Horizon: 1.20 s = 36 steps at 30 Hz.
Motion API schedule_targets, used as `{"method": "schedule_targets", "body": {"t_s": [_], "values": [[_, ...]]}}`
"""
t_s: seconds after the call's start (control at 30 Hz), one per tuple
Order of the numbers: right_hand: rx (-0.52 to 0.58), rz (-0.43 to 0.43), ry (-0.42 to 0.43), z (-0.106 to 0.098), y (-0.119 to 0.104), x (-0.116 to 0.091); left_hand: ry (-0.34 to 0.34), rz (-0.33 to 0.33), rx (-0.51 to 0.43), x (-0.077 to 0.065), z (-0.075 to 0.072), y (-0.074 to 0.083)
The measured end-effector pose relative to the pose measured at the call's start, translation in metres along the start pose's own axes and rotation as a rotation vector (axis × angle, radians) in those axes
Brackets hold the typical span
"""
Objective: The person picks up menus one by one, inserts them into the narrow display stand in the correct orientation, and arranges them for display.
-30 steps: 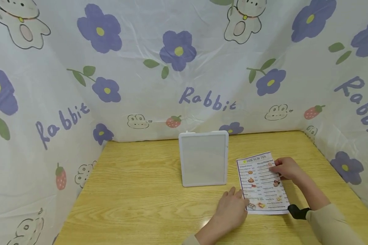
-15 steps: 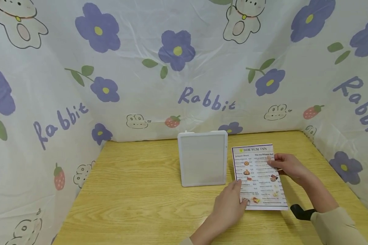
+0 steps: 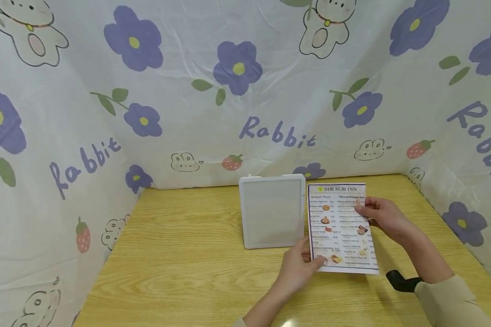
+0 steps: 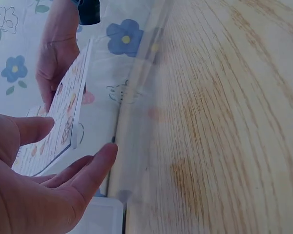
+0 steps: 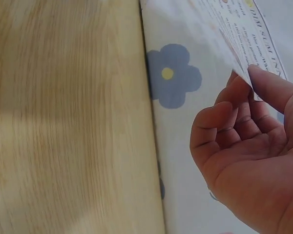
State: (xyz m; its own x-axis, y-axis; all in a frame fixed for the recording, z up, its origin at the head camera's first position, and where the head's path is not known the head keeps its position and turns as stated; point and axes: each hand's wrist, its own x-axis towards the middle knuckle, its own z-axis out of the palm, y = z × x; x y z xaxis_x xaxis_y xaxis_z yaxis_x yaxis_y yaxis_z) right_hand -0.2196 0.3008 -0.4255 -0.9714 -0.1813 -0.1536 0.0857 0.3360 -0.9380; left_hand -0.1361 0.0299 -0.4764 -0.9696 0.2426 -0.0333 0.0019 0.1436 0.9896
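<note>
A printed menu (image 3: 341, 227) headed "DIM SUM INN" is held raised and tilted towards me, right of a white-framed blank board (image 3: 273, 213). My right hand (image 3: 386, 220) pinches its right edge, thumb on the printed face and fingers behind; the right wrist view shows this grip on the menu (image 5: 263, 53) closely. At the lower left corner is my left hand (image 3: 296, 268), its thumb over the printed face. In the left wrist view, the left hand (image 4: 44, 180) has thumb and fingers spread, with the menu (image 4: 63, 112) between them; firm contact is not visible.
The wooden table (image 3: 180, 254) runs back to a patterned cloth (image 3: 188, 91) hanging behind and at both sides. A black strap end (image 3: 403, 281) sticks out from the right sleeve. The board stands close to the menu's left edge.
The menu has moved up and slightly left, turning from slanted to nearly straight. My left hand has gone from lying by its lower left edge to having the thumb over that corner.
</note>
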Motion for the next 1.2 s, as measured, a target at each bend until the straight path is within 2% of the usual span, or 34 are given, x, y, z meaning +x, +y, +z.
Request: {"method": "schedule_targets", "body": {"t_s": [0.3,0.43,0.63,0.77,1.1,1.2], "values": [[0.143,-0.038,-0.009,0.008,-0.006,-0.001,-0.016,-0.109,-0.305,-0.003,-0.003,-0.003],[0.191,-0.057,-0.008,0.012,-0.007,-0.001,-0.034,-0.121,-0.363,-0.004,-0.007,-0.004],[0.211,-0.079,-0.011,0.016,-0.007,-0.001,-0.01,-0.075,-0.335,-0.004,-0.015,-0.008],[0.202,-0.082,-0.049,0.016,-0.006,-0.001,0.011,-0.055,-0.317,-0.005,-0.021,-0.01],[0.192,-0.146,-0.27,0.016,-0.002,0.001,0.075,0.004,-0.167,-0.004,-0.039,-0.014],[0.167,-0.141,-0.32,0.018,0.0,0.003,0.084,0.014,-0.144,-0.004,-0.046,-0.013]]}}
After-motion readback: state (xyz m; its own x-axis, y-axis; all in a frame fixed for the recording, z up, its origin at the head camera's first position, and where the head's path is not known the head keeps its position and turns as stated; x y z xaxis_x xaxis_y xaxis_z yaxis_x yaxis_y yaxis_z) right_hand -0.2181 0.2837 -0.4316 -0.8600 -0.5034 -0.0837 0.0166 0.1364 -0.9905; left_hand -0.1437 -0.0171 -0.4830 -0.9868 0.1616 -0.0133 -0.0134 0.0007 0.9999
